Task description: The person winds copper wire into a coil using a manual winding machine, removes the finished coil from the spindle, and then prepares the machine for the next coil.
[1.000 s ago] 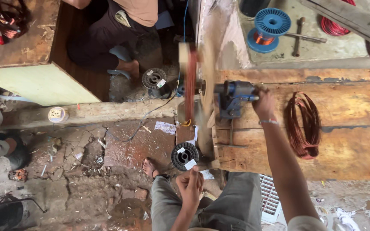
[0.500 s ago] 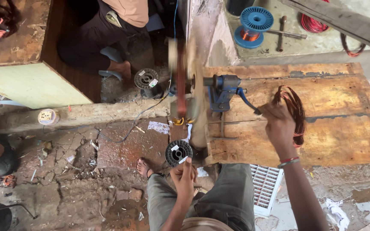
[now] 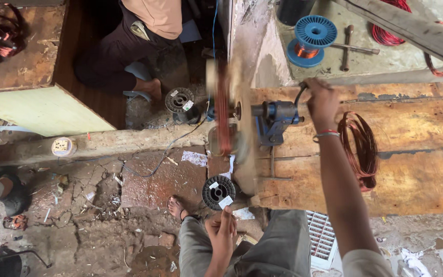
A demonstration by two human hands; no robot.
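Right hand [image 3: 322, 100] closed around the crank of a blue metal winder [image 3: 274, 119] clamped at the left edge of a rough wooden bench [image 3: 416, 179] | spinning former [image 3: 225, 110] blurred, overhanging the edge, axle lying left-right | copper coil [image 3: 360, 149] rests beside the wrist | left hand [image 3: 222, 232] fingers pinched, whether on wire cannot tell, just below black spool [image 3: 218, 192] on cracked floor.

Cracked, dirty concrete floor [image 3: 103, 220] littered with paper scraps; a pale green cabinet [image 3: 42, 110] stands at left, a worn wooden tabletop [image 3: 416, 179] at right, under flat daylight.
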